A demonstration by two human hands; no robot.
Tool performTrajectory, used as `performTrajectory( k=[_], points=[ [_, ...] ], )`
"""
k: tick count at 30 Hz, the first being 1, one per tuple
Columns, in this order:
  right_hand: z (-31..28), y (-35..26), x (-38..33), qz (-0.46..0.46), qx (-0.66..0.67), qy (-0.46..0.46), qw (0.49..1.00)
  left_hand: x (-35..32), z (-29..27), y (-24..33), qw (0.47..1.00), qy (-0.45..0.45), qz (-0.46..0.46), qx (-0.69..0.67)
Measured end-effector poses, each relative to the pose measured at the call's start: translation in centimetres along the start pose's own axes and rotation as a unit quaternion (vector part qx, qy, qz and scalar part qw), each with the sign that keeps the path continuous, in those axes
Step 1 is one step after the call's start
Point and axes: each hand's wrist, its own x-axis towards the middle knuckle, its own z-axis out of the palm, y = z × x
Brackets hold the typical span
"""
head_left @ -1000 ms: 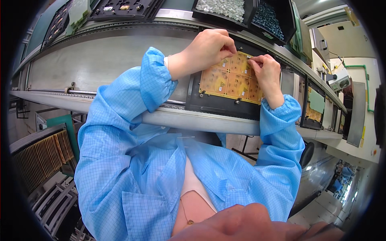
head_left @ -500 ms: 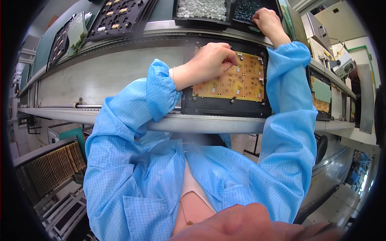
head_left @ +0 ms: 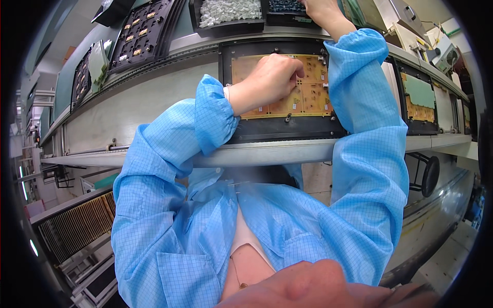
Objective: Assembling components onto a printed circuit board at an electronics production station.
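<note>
A yellow-brown panel of circuit boards (head_left: 313,92) lies in a black frame (head_left: 277,134) in front of me. Over the panel's middle is my left hand (head_left: 269,79), its fingers curled closed with the tips pointing down. Whatever those fingers hold, if anything, is hidden. My right hand (head_left: 327,14) reaches to the far side, at a black bin of small dark parts (head_left: 286,6). Its fingers are bent together and partly cut off by the upper edge, so I cannot make out what is in them. Small white and dark components stand on the panel.
Beside the dark parts stands a black bin of white parts (head_left: 231,12). Black trays with small pieces (head_left: 141,36) lie at the far left, near pale green sheets (head_left: 98,64). Another framed board with a green cover (head_left: 418,91) sits on the rails at right. A metal rail (head_left: 272,154) runs along the front.
The view has shifted, so the bins and frame appear farther left and higher. My left hand now lies slightly farther right over the panel. The right hand stays at the dark-parts bin.
</note>
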Motion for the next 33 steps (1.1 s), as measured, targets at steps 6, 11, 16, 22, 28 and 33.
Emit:
performTrajectory(
  k=[6,11,16,22,28,33],
  points=[
    [-1.7,-0.8,-1.0,0.038,0.186,0.099,0.977,0.0,0.3,0.4,0.998,0.016,0.024,0.054],
    [-3.0,-1.4,-2.9,0.029,0.278,0.132,0.951,0.9,-0.6,1.4,0.996,-0.04,-0.001,0.084],
    [-5.9,-3.5,-6.1,0.04,0.344,0.131,0.929,1.3,-0.9,1.5,0.995,-0.065,-0.001,0.08],
    [-7.8,-4.3,-9.2,0.082,0.399,0.064,0.911,1.8,-0.8,1.6,0.991,-0.075,0.015,0.106],
    [-7.3,-4.1,-11.8,0.044,0.45,0.025,0.892,1.2,1.0,-1.1,0.993,0.032,0.096,0.06],
    [-7.4,-2.1,-16.5,0.159,0.589,-0.114,0.784,2.4,-3.2,-3.7,0.978,0.19,0.05,0.074]
  ],
)
